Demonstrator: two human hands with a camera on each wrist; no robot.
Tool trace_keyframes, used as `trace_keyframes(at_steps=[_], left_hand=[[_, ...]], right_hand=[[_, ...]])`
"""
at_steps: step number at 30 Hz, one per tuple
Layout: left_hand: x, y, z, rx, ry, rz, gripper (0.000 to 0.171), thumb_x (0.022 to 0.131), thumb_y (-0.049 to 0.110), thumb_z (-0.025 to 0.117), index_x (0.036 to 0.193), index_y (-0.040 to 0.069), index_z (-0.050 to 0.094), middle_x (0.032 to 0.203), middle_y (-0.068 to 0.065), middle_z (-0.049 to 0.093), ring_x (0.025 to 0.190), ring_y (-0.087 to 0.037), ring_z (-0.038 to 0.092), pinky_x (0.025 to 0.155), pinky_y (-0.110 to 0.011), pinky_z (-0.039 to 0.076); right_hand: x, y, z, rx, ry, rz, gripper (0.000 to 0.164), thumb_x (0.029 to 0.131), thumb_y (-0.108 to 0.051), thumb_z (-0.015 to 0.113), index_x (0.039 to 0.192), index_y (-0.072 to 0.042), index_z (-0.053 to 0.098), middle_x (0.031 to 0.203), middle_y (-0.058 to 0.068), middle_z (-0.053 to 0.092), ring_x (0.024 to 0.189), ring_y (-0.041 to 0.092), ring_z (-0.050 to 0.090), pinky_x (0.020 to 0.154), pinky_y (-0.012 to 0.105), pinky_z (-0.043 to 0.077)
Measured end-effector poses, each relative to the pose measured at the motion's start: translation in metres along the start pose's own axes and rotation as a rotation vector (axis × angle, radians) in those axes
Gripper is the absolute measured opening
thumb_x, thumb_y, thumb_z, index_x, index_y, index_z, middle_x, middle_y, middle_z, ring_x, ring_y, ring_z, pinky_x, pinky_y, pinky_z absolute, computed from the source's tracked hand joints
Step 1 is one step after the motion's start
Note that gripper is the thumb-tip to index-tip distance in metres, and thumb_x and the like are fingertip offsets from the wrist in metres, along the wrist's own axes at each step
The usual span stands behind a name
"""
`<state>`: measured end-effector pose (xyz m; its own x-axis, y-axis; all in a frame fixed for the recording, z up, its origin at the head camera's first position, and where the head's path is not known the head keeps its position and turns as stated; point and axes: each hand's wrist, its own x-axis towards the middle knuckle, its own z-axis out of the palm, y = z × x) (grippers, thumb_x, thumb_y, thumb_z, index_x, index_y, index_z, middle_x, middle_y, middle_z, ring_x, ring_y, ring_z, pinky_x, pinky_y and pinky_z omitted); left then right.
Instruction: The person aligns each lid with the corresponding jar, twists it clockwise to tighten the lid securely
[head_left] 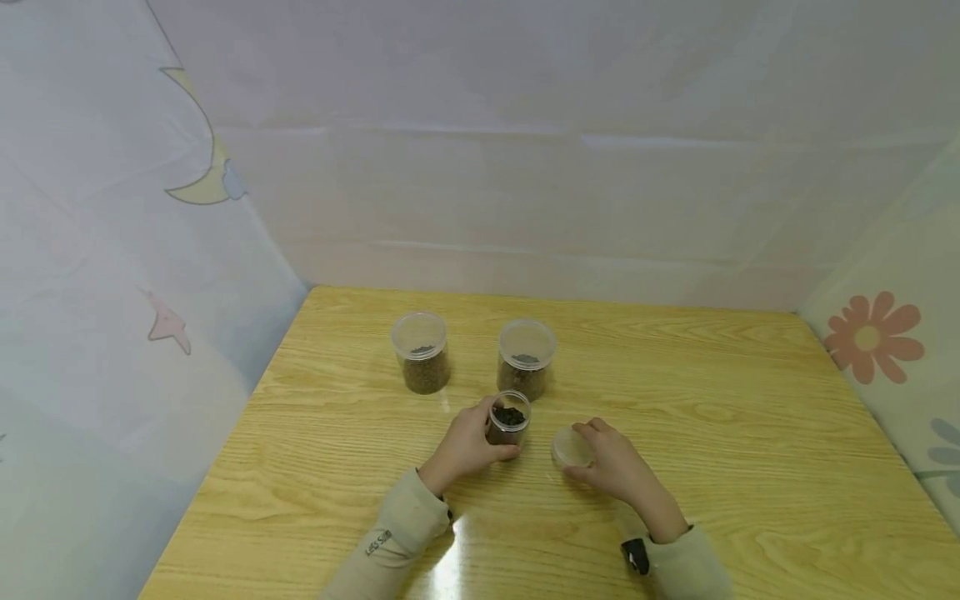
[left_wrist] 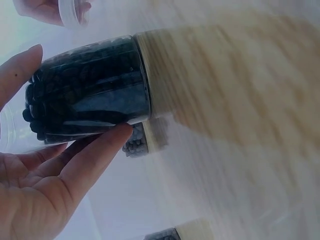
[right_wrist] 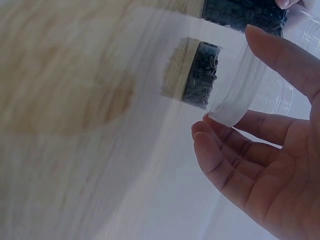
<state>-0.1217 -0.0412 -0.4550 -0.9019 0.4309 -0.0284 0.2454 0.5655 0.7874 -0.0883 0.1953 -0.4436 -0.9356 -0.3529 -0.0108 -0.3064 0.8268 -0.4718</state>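
My left hand (head_left: 468,446) grips a small clear jar (head_left: 507,433) with thumb and fingers on opposite sides. Dark, bean-like pieces (left_wrist: 85,90) fill much of it, and its mouth shows no lid. To the right, my right hand (head_left: 615,467) pinches a round, translucent lid (head_left: 567,448) by its edge. In the right wrist view the thumb is on one side of the lid (right_wrist: 242,87) and the fingertips on the other. The lid is apart from the jar, low over the table.
Two larger clear jars, one at the left (head_left: 422,354) and one at the right (head_left: 527,358), stand behind my hands, each partly filled with dark pieces. The wood-grain table (head_left: 712,375) meets a pale cloth backdrop (head_left: 525,192) at its back edge.
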Motion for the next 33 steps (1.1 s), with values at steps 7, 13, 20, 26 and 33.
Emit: trace_keyframes(at_steps=[7,13,20,26,33], left_hand=[[0.0,-0.001,-0.002,0.003,0.002,0.015,0.063,0.074,0.023,0.079,0.123,-0.001,0.048,0.114,-0.016,0.059,0.105,-0.029,0.057,0.087,-0.04,0.048],[-0.001,0.0,-0.004,0.022,0.005,0.034,0.065,0.074,0.023,0.078,0.125,-0.002,0.047,0.113,-0.014,0.06,0.106,-0.027,0.057,0.087,-0.039,0.047],[-0.002,0.002,-0.008,0.037,-0.014,0.036,0.066,0.074,0.023,0.079,0.126,-0.002,0.046,0.113,-0.013,0.059,0.107,-0.027,0.057,0.088,-0.039,0.047],[-0.001,-0.002,-0.011,0.094,-0.021,0.017,0.07,0.073,0.027,0.078,0.128,-0.001,0.045,0.114,-0.014,0.059,0.107,-0.028,0.056,0.087,-0.039,0.047],[0.0,-0.004,-0.02,0.124,-0.025,0.035,0.07,0.073,0.025,0.079,0.128,-0.002,0.046,0.113,-0.013,0.06,0.106,-0.027,0.057,0.088,-0.04,0.047]], right_hand=[[0.0,0.002,0.0,-0.005,0.003,-0.009,0.059,0.069,-0.021,0.081,0.112,0.011,0.057,0.1,0.02,0.058,0.081,0.032,0.06,0.067,0.042,0.051],[0.001,0.005,0.002,0.001,0.006,-0.009,0.059,0.068,-0.02,0.081,0.112,0.011,0.057,0.1,0.019,0.058,0.082,0.032,0.06,0.068,0.042,0.051],[0.001,0.006,0.002,0.011,-0.004,0.005,0.06,0.068,-0.02,0.081,0.113,0.01,0.057,0.1,0.019,0.058,0.084,0.031,0.059,0.069,0.042,0.051],[-0.001,0.006,0.001,0.014,-0.014,0.017,0.059,0.068,-0.02,0.082,0.113,0.01,0.058,0.099,0.018,0.058,0.083,0.03,0.059,0.069,0.041,0.051],[-0.001,0.007,0.001,0.011,-0.011,0.006,0.06,0.068,-0.021,0.082,0.113,0.01,0.058,0.099,0.018,0.058,0.083,0.029,0.06,0.069,0.041,0.051]])
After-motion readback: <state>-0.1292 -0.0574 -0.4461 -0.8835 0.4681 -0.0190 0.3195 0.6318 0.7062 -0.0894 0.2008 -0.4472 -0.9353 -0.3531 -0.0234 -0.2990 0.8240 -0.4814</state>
